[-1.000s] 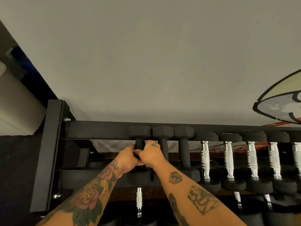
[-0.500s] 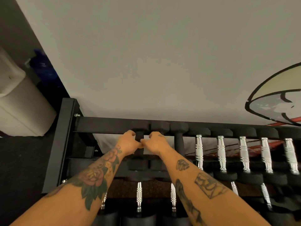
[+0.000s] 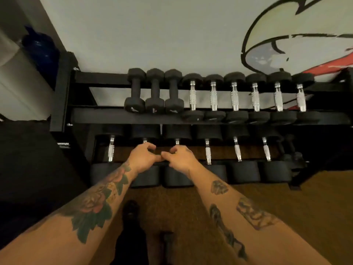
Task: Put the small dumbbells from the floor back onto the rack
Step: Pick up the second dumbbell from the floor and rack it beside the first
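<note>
Three small black dumbbells (image 3: 155, 90) lie side by side at the left end of the black rack's (image 3: 99, 118) top shelf. My left hand (image 3: 143, 157) and my right hand (image 3: 181, 158) hover close together in front of the lower shelf, below those dumbbells. Both hands hold nothing, and their fingers are loosely curled and apart. A blurred dark shape that may be a small dumbbell (image 3: 167, 243) lies on the floor near my feet. More small dark dumbbells (image 3: 290, 150) sit low at the rack's right end.
Chrome-handled dumbbells (image 3: 234, 96) fill the rest of the top shelf, and larger ones (image 3: 237, 152) fill the lower shelf. My dark leg and shoe (image 3: 130, 211) stand on the brown floor (image 3: 286, 197). A white cylinder (image 3: 21, 87) stands at the left, against the wall.
Both hands have let go of the leftmost small dumbbell on the top shelf and drawn back down toward me. The view has pulled back and tilted down.
</note>
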A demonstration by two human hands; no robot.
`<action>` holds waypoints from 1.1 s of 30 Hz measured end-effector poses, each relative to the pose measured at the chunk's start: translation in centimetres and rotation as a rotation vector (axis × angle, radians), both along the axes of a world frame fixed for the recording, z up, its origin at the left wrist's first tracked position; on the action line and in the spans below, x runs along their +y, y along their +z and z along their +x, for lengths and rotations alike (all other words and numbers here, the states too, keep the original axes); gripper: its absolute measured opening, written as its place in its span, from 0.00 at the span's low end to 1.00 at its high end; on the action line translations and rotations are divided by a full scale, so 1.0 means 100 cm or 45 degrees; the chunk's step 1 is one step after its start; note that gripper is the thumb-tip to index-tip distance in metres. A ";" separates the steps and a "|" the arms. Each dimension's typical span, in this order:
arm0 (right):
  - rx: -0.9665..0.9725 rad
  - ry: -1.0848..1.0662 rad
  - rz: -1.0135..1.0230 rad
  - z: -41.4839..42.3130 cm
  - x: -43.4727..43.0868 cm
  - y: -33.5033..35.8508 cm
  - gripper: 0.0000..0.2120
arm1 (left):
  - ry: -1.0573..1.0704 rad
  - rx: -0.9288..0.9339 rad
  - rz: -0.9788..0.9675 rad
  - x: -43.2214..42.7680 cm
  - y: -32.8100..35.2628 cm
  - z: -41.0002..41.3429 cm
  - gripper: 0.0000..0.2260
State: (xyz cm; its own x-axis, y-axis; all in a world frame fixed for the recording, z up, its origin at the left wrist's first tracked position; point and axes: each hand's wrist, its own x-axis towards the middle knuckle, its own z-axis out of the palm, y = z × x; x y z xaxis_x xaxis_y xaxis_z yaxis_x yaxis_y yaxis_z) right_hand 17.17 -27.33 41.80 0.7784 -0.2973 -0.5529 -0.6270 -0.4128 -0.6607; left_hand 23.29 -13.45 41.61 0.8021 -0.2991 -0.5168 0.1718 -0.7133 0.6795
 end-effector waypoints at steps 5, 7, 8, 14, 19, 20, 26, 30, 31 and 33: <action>0.329 -0.161 0.156 -0.132 0.015 -0.128 0.18 | -0.017 0.283 0.093 0.026 -0.123 -0.119 0.35; 0.466 -0.232 0.241 -0.176 0.019 -0.182 0.29 | -0.021 0.398 0.126 0.037 -0.178 -0.150 0.32; 0.523 -0.274 0.275 -0.191 0.020 -0.207 0.32 | -0.032 0.459 0.125 0.041 -0.201 -0.160 0.30; 0.603 -0.373 0.294 -0.236 0.036 -0.397 0.30 | 0.103 0.618 0.120 0.054 -0.393 -0.200 0.21; 0.614 -0.309 0.271 -0.241 0.050 -0.539 0.24 | 0.094 0.740 0.184 0.059 -0.538 -0.229 0.20; 0.641 -0.295 0.263 -0.243 0.052 -0.560 0.22 | 0.068 0.789 0.181 0.058 -0.558 -0.233 0.19; 0.738 -0.315 0.393 -0.270 0.087 -0.663 0.30 | 0.212 1.017 0.045 0.047 -0.646 -0.255 0.22; 0.703 -0.331 0.380 -0.271 0.097 -0.678 0.26 | 0.292 1.007 -0.021 0.041 -0.669 -0.257 0.14; 0.684 -0.337 0.381 -0.272 0.099 -0.678 0.28 | 0.298 0.998 -0.028 0.044 -0.670 -0.257 0.11; 0.630 -0.367 0.374 -0.270 0.101 -0.674 0.29 | 0.299 0.959 -0.045 0.045 -0.665 -0.254 0.05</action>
